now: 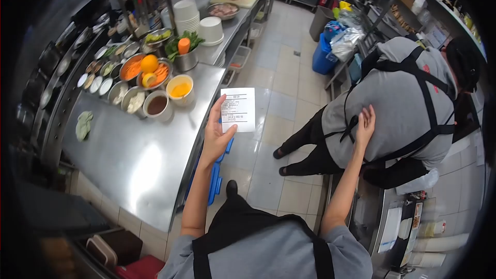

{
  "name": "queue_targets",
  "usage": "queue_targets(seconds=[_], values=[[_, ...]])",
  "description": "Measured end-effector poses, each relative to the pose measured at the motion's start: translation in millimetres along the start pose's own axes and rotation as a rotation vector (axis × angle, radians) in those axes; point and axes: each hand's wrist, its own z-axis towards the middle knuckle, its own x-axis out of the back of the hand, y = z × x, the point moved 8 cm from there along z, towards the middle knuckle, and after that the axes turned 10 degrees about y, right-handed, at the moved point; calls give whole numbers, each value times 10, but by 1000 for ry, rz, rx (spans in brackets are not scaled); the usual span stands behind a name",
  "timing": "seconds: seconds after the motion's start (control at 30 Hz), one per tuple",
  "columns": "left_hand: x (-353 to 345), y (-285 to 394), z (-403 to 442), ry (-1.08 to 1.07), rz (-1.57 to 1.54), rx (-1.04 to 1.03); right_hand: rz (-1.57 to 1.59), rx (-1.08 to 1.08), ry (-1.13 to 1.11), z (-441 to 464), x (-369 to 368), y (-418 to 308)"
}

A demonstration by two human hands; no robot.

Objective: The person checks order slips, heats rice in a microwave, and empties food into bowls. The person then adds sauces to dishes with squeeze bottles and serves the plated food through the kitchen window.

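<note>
My left hand [217,135] grips a white printed receipt [238,110] by its left and lower edges, thumb in front. The paper is upright over the floor, just right of the steel counter [139,165]. Out to the right, my right hand [365,124] has its fingers apart and holds nothing. It is in front of the back of a co-worker [392,93] in a grey shirt and black apron; whether it touches them is unclear.
Bowls of sauce [157,105], cut carrots and greens line the counter's far side, with stacked white tubs [186,18] behind. A blue bin [324,54] stands beyond the co-worker. Blue lidded boxes [214,183] sit below the counter. Tiled floor [268,108] runs between both sides.
</note>
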Motion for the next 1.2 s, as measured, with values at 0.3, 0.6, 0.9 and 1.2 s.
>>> queue_targets(seconds=[0.3, 0.6, 0.9, 1.2], values=[[-152, -698, 1444, -109, 23, -8, -148, -14, -80, 384, -168, 253], [-1024, -991, 3526, -87, -114, -87, 41, -220, -626, 963, -2014, 330], [-1279, -1013, 5426, 65, 61, -299, -137, 208, -598, 2512, -3729, 536], [-1268, -977, 7496, 96, 371, -501, -169, 160, -488, 3823, -4652, 1521]])
